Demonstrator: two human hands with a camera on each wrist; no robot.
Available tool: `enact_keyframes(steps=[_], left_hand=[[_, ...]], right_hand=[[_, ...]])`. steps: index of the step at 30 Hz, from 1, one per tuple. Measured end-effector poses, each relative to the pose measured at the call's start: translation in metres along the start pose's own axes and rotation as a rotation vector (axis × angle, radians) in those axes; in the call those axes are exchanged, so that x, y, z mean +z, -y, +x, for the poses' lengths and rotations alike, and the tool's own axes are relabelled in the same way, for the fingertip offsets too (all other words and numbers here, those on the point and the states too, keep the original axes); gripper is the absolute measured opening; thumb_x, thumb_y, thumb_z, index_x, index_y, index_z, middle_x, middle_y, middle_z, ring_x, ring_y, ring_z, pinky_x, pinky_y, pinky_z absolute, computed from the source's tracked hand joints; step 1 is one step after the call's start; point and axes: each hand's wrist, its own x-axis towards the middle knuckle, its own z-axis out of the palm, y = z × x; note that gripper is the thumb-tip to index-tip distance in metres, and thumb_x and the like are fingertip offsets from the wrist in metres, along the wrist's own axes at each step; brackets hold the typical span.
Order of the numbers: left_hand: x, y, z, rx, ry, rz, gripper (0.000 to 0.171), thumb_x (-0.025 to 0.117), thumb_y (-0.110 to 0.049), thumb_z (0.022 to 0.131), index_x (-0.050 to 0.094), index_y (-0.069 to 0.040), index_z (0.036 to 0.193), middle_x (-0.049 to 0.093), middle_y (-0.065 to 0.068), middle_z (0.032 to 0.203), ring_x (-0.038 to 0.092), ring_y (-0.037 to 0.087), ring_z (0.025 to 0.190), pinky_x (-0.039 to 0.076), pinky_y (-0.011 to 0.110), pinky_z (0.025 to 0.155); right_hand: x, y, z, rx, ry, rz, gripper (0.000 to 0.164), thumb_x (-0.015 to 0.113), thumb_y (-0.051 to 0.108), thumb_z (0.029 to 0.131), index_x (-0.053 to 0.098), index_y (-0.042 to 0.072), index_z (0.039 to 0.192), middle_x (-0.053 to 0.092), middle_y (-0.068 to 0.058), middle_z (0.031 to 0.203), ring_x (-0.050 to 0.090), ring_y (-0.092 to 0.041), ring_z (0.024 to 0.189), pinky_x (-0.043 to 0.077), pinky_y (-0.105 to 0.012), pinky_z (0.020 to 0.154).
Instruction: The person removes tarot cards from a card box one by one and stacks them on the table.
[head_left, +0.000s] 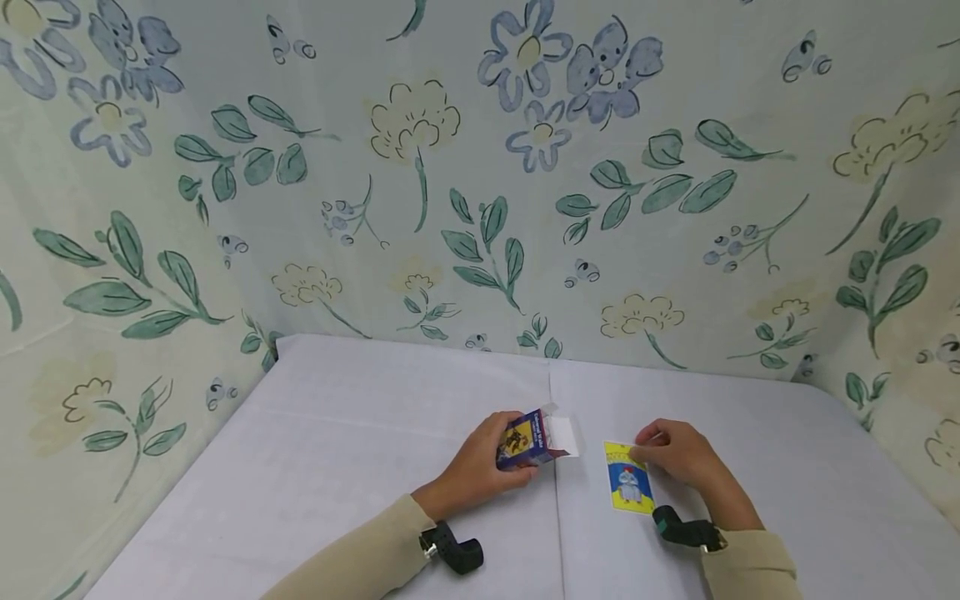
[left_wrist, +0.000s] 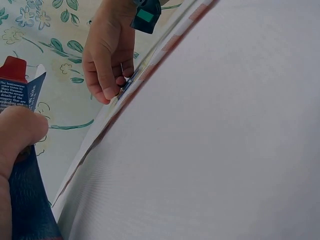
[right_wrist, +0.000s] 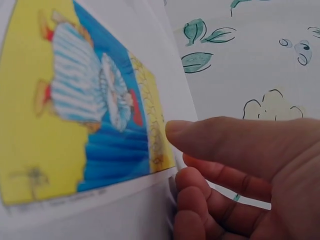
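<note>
My left hand (head_left: 474, 468) grips a dark blue card box (head_left: 521, 440) with a yellow picture on its front. The box's white-lined flap stands open toward the right; in the left wrist view the box (left_wrist: 31, 195) shows a red tab and small white print, with the thumb (left_wrist: 22, 127) across it. To the right, my right hand (head_left: 681, 457) pinches a yellow and blue card (head_left: 628, 487) near its upper right corner. A figure in striped clothes and a red cap is printed on the card (right_wrist: 75, 100). Thumb in front, fingers curled behind, in the right wrist view.
A white cloth (head_left: 337, 433) with a crease (head_left: 557, 517) down its middle covers the table. Curtains (head_left: 420, 275) with flowers and leaves stand behind and at both sides. Black wrist cameras (head_left: 459, 550) sit at the cuffs of both beige sleeves (head_left: 367, 546).
</note>
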Motion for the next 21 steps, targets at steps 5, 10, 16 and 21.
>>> enact_keyframes(steps=[5,10,16,21], left_hand=[[-0.001,-0.003,0.000,-0.009,0.008,-0.010,0.073,0.073,-0.044,0.083,0.038,-0.016,0.141,0.051,-0.002,0.129,0.049,0.008,0.109,0.044,0.027,0.095],[-0.001,-0.002,0.000,0.014,0.010,-0.026,0.073,0.073,-0.044,0.082,0.040,-0.016,0.140,0.052,-0.002,0.126,0.050,0.007,0.105,0.045,0.025,0.091],[0.000,0.001,0.000,0.038,-0.009,-0.048,0.071,0.074,-0.042,0.082,0.041,-0.016,0.139,0.054,-0.003,0.122,0.051,0.007,0.101,0.046,0.024,0.086],[0.001,0.003,-0.001,0.031,-0.010,-0.053,0.071,0.074,-0.041,0.082,0.040,-0.017,0.139,0.053,-0.003,0.125,0.050,0.006,0.104,0.045,0.024,0.089]], right_hand=[[-0.003,0.002,-0.002,-0.004,-0.004,0.008,0.028,0.076,0.020,0.078,0.062,0.003,0.096,0.063,-0.011,0.089,0.054,-0.027,0.080,0.052,-0.037,0.070],[-0.005,0.008,-0.005,-0.019,-0.016,0.028,0.027,0.075,0.021,0.080,0.062,0.003,0.097,0.061,-0.010,0.087,0.053,-0.026,0.078,0.051,-0.033,0.066],[-0.007,0.024,-0.012,-0.095,-0.043,0.116,0.028,0.073,0.023,0.083,0.063,0.003,0.099,0.060,-0.009,0.085,0.054,-0.024,0.077,0.054,-0.032,0.069],[-0.009,0.041,-0.019,-0.173,-0.063,0.143,0.029,0.072,0.024,0.086,0.062,0.002,0.101,0.061,-0.009,0.087,0.056,-0.024,0.079,0.054,-0.033,0.071]])
